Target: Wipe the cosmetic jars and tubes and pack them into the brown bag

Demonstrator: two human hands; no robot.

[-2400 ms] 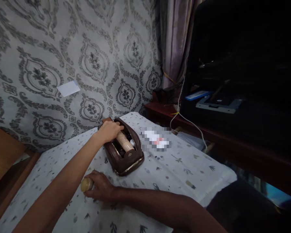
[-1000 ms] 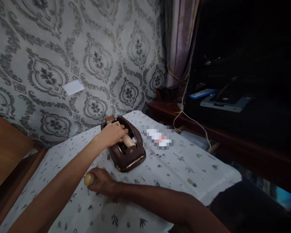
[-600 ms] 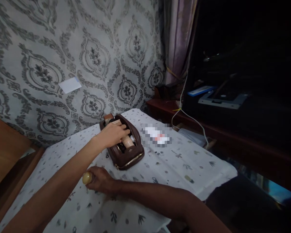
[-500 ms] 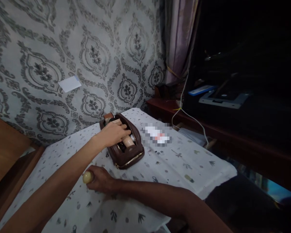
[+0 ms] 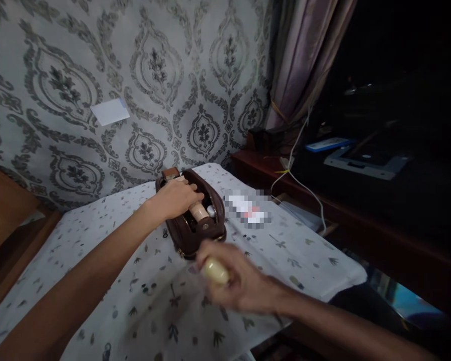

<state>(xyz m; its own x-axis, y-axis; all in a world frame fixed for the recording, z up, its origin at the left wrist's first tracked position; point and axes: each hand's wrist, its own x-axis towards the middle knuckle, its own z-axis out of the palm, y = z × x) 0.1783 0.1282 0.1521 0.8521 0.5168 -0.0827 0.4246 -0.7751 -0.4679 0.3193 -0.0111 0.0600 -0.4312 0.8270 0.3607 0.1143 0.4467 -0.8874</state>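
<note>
A dark brown zip toiletry bag (image 5: 193,238) lies unzipped on the patterned cloth. My left hand (image 5: 178,198) grips it from its left side, the fingers bent over the opening and hiding part of the contents. Just below those fingers, a beige tube-shaped item (image 5: 199,212) shows inside, with a small white item (image 5: 211,210) beside it. My right hand (image 5: 235,276), smeared by motion, is closed round something with a rounded pale yellow end (image 5: 216,271). The rest of that item is hidden in the fist, which is in front of the bag's near end.
The white cloth (image 5: 146,306) covers a table against a wallpapered wall. A blurred-out white and red item (image 5: 248,208) lies right of the bag. Farther right, a white cable (image 5: 306,184) hangs by a dark red wooden cabinet (image 5: 255,163). A wooden panel (image 5: 7,210) stands at the left.
My right hand has moved right and toward the bag, carrying the pale yellow-ended item. My left hand stays at the bag. The view has shifted slightly.
</note>
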